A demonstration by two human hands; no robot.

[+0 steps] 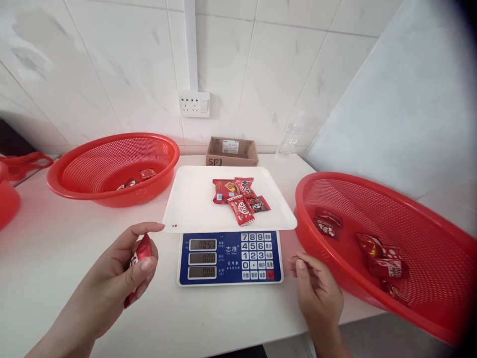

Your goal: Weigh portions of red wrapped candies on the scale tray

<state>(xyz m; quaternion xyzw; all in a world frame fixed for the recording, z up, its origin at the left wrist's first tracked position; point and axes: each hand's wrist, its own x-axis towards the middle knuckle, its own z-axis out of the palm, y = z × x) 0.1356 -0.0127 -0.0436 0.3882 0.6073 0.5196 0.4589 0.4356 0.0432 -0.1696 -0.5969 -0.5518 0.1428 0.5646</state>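
Note:
My left hand [115,278] is closed round a small red snack packet [144,253], left of the digital scale's blue panel [230,258]. Thumb and fingers cover much of the packet. On the other side of the scale, my right hand [318,288] has its fingers curled and the thumb against them, with nothing visible in the grip. It is near the right red basket [313,199]. Several red packets [241,209] lie bunched on the right half of the white weighing tray [190,199]. The top display seems to read 0.057.
Another red basket [112,141], at the left, contains a few packets [148,173]. Several packets [387,261] lie in the right basket. Behind the scale stand a small cardboard box [233,160] and a clear plastic bottle [290,136]. A socket [194,104] is on the tiled wall.

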